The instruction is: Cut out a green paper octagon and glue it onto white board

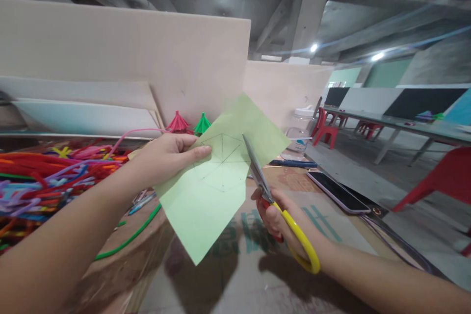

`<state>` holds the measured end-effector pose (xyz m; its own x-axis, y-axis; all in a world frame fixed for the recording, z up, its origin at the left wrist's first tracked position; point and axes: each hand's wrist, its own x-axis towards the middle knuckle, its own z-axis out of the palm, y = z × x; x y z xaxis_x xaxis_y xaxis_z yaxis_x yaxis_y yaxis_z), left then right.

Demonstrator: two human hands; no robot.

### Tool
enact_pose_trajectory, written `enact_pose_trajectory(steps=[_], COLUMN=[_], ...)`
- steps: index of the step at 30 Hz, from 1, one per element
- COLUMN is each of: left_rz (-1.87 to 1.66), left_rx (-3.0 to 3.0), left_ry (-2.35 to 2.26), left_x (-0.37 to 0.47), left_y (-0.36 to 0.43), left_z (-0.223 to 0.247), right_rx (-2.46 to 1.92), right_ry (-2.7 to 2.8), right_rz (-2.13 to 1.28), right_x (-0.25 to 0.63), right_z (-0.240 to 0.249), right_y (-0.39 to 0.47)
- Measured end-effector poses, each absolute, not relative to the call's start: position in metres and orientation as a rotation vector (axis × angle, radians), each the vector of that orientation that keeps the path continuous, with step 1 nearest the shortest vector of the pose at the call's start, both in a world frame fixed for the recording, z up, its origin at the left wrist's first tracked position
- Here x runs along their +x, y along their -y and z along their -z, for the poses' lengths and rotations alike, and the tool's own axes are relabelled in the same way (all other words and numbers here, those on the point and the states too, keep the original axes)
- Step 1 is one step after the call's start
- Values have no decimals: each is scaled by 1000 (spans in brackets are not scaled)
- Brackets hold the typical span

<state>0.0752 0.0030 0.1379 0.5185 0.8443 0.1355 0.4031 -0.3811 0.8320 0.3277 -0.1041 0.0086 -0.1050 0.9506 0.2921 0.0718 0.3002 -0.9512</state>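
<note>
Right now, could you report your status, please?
Left hand pinching green paper. Right hand working yellow scissors, blades at paper's edge. Nothing blocking.

Dim hall, glaring ceiling lamps (313, 47), soft shadows, edges warped and blurred.

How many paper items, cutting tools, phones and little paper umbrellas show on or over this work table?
Green paper sheet, held by the left hand: 1
Yellow-handled scissors, in the right hand: 1
Smartphone: 1
Small paper umbrellas, one pink, one green: 2
Total: 5
</note>
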Motion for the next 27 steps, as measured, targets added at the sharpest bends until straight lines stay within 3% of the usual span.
enact_pose_trajectory(steps=[27], left_rz=[-691], left_rx=[1957], left_ry=[-1009], left_x=[76], left_y=[-2], left_z=[-141], right_rx=[-951], right_ry=[1419], right_rz=[-1118], right_x=[325], right_z=[-11], right_y=[106])
